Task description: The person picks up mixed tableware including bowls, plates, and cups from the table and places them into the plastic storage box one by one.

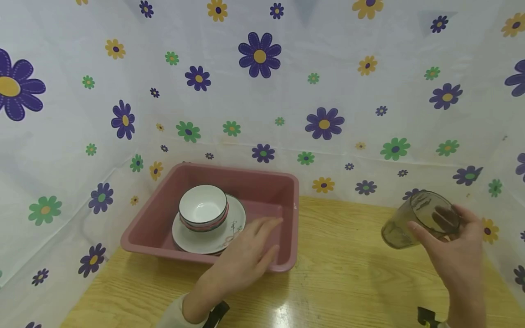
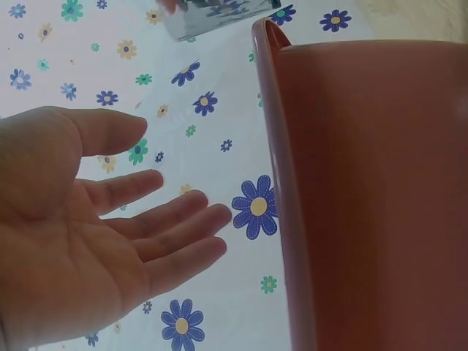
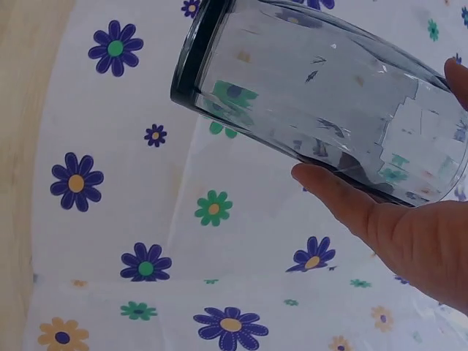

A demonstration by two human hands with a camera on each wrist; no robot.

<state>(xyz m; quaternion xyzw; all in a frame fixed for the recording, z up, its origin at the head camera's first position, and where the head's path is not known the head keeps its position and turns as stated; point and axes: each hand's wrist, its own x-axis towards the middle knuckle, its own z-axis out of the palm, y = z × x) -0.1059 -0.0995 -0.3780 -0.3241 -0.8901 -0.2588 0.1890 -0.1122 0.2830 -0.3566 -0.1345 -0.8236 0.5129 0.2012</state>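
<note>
My right hand [image 1: 461,248] grips a smoky see-through drinking glass [image 1: 404,225] near its rim. The glass is tilted above the table, its thick base pointing left; the right wrist view shows the thumb along its side. My left hand [image 1: 242,255] is over the front edge of a pink plastic basin [image 1: 293,218], fingers extended and holding nothing. In the left wrist view its palm and spread fingers show beside the basin wall. Inside the basin, a stack of bowls [image 1: 203,204], the top one white with a dark rim, sits on a white plate [image 1: 235,218] with a printed pattern.
A light wooden table [image 1: 336,273] carries the basin on its left side. White sheeting [image 1: 287,95] with purple, green and yellow flowers rises behind the table and along both sides.
</note>
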